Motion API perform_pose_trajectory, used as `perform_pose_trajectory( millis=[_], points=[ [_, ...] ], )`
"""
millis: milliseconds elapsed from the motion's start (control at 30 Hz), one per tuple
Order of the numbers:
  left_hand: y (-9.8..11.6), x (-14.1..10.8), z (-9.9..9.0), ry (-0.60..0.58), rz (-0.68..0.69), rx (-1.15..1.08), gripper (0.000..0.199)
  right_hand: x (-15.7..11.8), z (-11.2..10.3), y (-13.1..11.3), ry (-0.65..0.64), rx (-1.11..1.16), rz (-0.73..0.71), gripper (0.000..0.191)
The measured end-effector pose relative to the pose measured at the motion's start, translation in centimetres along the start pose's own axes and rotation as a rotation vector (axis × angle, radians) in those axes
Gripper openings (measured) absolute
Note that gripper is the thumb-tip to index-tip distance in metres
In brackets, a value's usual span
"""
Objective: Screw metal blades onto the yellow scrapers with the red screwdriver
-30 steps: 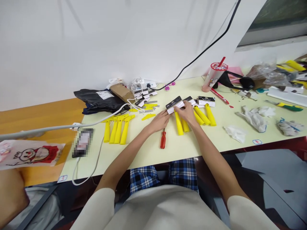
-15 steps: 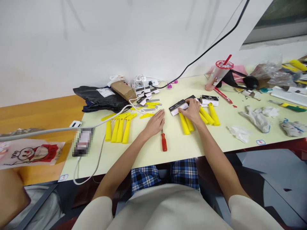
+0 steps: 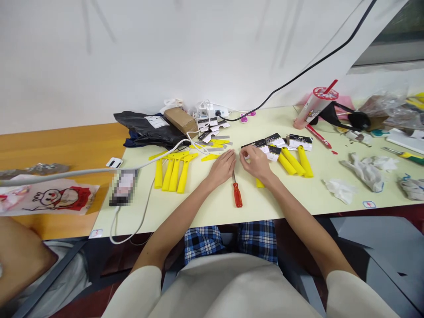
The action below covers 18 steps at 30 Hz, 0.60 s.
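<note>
Lighting bright and even across the white wall (image 3: 185, 57) and pale desktop (image 3: 265, 201); shadows faint and soft, no strong glare. Wide-angle bowing at frame edges; one pixelated patch (image 3: 123, 187).

- No word, number or brand can be read anywhere in view.
- Black-and-white cards (image 3: 276, 140), 12 o'clock: print too small.
- White label (image 3: 156, 122) on a black plastic bag (image 3: 145, 134), 10 o'clock: too small.
- Sticker (image 3: 369, 204), 4 o'clock: red mark, unreadable.
- Pixelated device (image 3: 124, 187), 8 o'clock: blurred.
</note>
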<state>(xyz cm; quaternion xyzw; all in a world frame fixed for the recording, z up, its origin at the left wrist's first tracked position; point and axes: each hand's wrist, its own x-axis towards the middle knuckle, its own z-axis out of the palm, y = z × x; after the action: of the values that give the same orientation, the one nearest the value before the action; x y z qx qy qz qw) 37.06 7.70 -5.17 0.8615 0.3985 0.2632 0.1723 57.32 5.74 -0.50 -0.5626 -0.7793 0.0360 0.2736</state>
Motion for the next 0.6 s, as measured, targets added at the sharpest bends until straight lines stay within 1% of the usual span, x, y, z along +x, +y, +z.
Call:
perform_pose_trajectory(
  millis=[100, 167, 233, 300, 367, 433, 467, 533, 600],
  points=[
    [-0.3, 0.4, -0.6, 0.066, -0.041, -0.004, 0.053, 0.9, 0.9, -1.6, -0.105, -0.049, -0.011, 0.021],
    [-0.9, 0.8, -1.6, 0.129, -0.084, 0.006, 0.051, 1.8, 1.5, -2.3, -0.154, -0.079, -0.025, 0.02],
    [-1.9, 0.9, -3.2, 0.182, -0.131, 0.033, 0.047, 2.7, 2.2, -2.8, -0.189, -0.099, -0.054, 0.021],
    [-3.0, 0.3, -5.3, 0.22, -0.19, 0.09, 0.043, 3.3, 2.8, -3.1, -0.205, -0.108, -0.098, 0.023],
    [-4.1, -1.1, -7.6, 0.253, -0.289, 0.18, 0.037, 3.4, 3.1, -3.2, -0.216, -0.106, -0.153, 0.028],
    [-4.8, -3.4, -9.7, 0.285, -0.405, 0.291, 0.029, 3.2, 3.4, -3.2, -0.227, -0.094, -0.219, 0.031],
    [-4.9, -4.6, -10.5, 0.276, -0.446, 0.346, 0.027, 3.1, 3.5, -3.1, -0.233, -0.083, -0.258, 0.032],
    [-4.8, -6.9, -11.5, 0.21, -0.505, 0.446, 0.028, 2.8, 3.7, -3.0, -0.244, -0.065, -0.332, 0.034],
    [-4.3, -8.5, -11.8, 0.13, -0.547, 0.519, 0.031, 2.5, 4.2, -3.0, -0.265, -0.061, -0.389, 0.038]
  ],
)
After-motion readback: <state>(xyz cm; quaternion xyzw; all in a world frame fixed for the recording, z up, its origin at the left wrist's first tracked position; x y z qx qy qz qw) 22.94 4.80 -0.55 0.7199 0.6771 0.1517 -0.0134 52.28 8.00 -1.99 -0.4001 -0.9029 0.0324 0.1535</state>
